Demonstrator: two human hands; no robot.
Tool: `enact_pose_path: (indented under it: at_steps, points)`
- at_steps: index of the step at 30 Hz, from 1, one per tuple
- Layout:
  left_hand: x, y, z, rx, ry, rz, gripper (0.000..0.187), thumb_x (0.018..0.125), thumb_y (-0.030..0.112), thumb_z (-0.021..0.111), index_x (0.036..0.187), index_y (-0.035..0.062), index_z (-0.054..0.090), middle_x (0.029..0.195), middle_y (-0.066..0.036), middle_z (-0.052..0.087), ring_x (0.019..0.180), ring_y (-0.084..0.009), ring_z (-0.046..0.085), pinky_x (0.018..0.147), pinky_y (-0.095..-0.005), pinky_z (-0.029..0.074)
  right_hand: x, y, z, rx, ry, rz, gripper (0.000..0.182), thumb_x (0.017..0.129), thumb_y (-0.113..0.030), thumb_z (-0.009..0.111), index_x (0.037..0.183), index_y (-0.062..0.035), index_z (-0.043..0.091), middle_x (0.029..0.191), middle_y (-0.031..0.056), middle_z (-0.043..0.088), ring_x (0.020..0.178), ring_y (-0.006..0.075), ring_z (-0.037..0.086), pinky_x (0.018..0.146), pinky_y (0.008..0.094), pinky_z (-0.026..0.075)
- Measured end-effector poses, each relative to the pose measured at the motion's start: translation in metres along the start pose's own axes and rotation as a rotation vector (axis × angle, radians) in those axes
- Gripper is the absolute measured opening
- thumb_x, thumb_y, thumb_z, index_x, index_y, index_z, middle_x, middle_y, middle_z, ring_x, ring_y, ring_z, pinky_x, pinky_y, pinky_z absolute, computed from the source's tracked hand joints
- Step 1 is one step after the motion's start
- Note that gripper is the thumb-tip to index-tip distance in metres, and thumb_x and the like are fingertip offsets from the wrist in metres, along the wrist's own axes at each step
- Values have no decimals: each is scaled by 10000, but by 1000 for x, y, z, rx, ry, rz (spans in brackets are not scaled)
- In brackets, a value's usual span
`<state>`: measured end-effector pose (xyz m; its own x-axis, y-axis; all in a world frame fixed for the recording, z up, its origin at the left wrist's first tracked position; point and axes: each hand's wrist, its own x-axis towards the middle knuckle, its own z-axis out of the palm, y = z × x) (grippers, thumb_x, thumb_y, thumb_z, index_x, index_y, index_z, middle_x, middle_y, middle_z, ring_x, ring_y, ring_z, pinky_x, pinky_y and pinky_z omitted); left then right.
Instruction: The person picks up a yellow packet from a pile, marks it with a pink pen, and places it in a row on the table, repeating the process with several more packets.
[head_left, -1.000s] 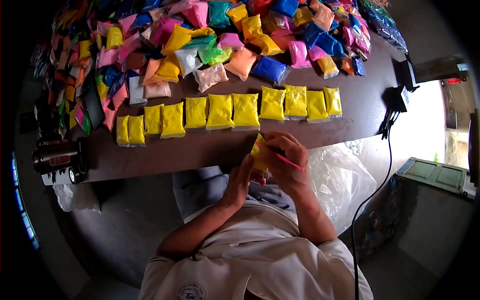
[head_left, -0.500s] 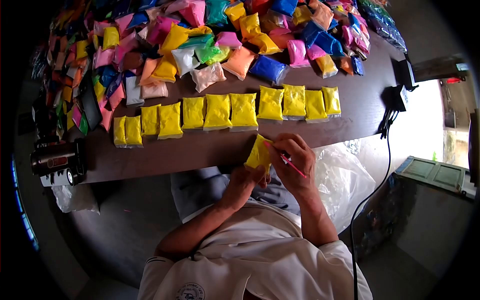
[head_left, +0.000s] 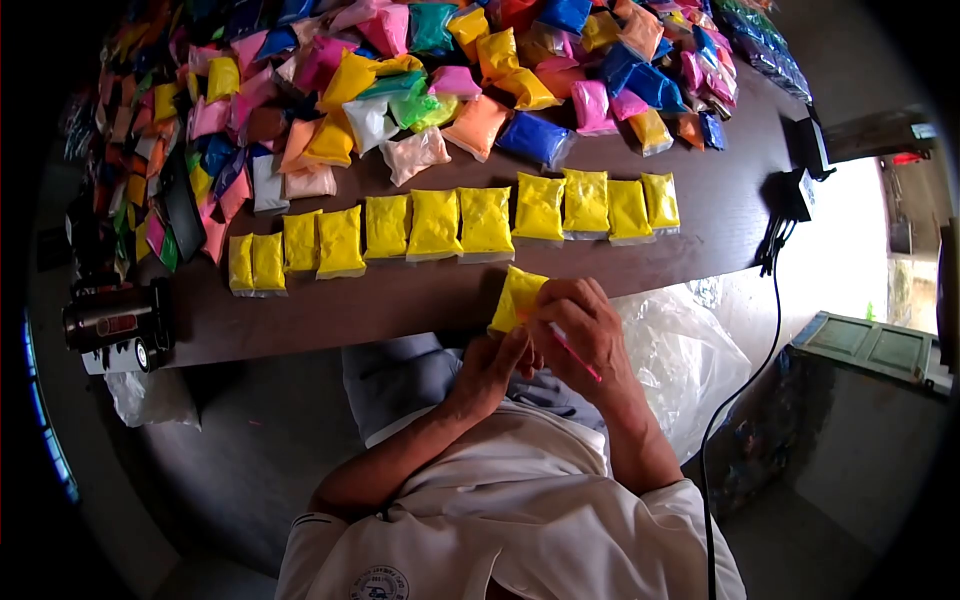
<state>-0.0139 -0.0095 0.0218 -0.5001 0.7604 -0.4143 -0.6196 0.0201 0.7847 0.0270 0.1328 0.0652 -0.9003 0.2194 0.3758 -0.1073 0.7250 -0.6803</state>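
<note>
Just past the table's front edge, my left hand (head_left: 491, 368) grips the lower end of a yellow packet (head_left: 519, 297), a small clear bag with yellow filling. My right hand (head_left: 588, 328) is closed around a thin pink stick (head_left: 576, 355) and presses against the packet's right side. The stick's upper end is hidden by the fingers, so its exact kind does not show. Beyond both hands, a row of similar yellow packets (head_left: 435, 224) lies across the table.
A big heap of colourful packets (head_left: 480, 120) covers the back of the dark table (head_left: 400, 305). A dark cylindrical object (head_left: 112, 325) stands at the left corner. Clear plastic bags (head_left: 680, 345) hang at the right, near a black cable (head_left: 740, 390).
My right hand has shifted down along the packet's side, and the pink stick has moved lower with it. My left hand has slid slightly right. The row of packets stays put.
</note>
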Motion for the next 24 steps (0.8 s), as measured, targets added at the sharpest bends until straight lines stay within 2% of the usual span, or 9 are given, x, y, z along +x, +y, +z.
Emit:
enact_pose_path:
  at_steps: [3, 6, 9, 12, 14, 16, 19, 24]
  points:
    - [2, -5, 1, -74, 18, 25, 389, 927, 354, 443, 752, 17, 528, 669, -30, 529, 613, -90, 488, 575, -225, 402, 0, 16, 2, 36, 54, 45, 172, 664, 30, 632, 744, -44, 499, 810, 91, 527, 722, 280, 524, 619, 351, 446]
    - [3, -3, 1, 15, 20, 52, 399, 917, 389, 445, 710, 47, 459, 630, -24, 461, 611, -131, 515, 557, -239, 411, -2, 19, 6, 56, 123, 146, 200, 656, 67, 622, 728, -49, 476, 793, 94, 539, 706, 283, 526, 624, 352, 441]
    - [3, -4, -1, -4, 12, 47, 405, 909, 393, 460, 708, 42, 469, 631, -27, 464, 614, -133, 516, 557, -242, 412, -2, 22, 4, -81, 273, 184, 188, 659, 71, 628, 713, -37, 484, 790, 90, 545, 709, 278, 533, 617, 349, 444]
    - [-1, -6, -3, -3, 13, 13, 412, 903, 401, 471, 704, 41, 479, 625, -25, 464, 609, -132, 517, 556, -244, 413, -1, 11, -6, 28, 190, 155, 175, 664, 62, 631, 707, -35, 491, 786, 90, 545, 716, 273, 536, 622, 341, 447]
    - [-3, -8, -3, -35, 9, -40, 422, 898, 409, 477, 700, 37, 486, 618, -22, 462, 602, -130, 517, 557, -242, 412, -1, 1, -5, 60, 60, 75, 171, 647, 64, 641, 700, -34, 511, 786, 90, 549, 713, 245, 562, 630, 314, 464]
    - [-4, -1, -2, -6, -5, -31, 421, 900, 406, 475, 699, 36, 483, 619, -22, 464, 598, -130, 517, 556, -242, 411, -3, -5, 2, 41, -39, 37, 164, 648, 54, 641, 695, -36, 511, 787, 87, 544, 713, 261, 554, 625, 326, 460]
    - [-3, 0, -1, 12, 7, -20, 427, 902, 407, 470, 691, 36, 476, 623, -25, 477, 594, -129, 516, 556, -242, 409, 3, 5, 2, 23, 64, 66, 146, 670, 8, 630, 723, -39, 503, 768, 100, 524, 705, 300, 511, 621, 370, 436]
    - [-3, -5, -5, 10, -14, 19, 446, 903, 422, 459, 674, 40, 469, 631, -42, 513, 594, -130, 519, 558, -246, 411, 4, 19, -2, -164, 206, 122, 163, 665, 35, 629, 693, -35, 484, 769, 105, 531, 713, 294, 522, 618, 367, 437]
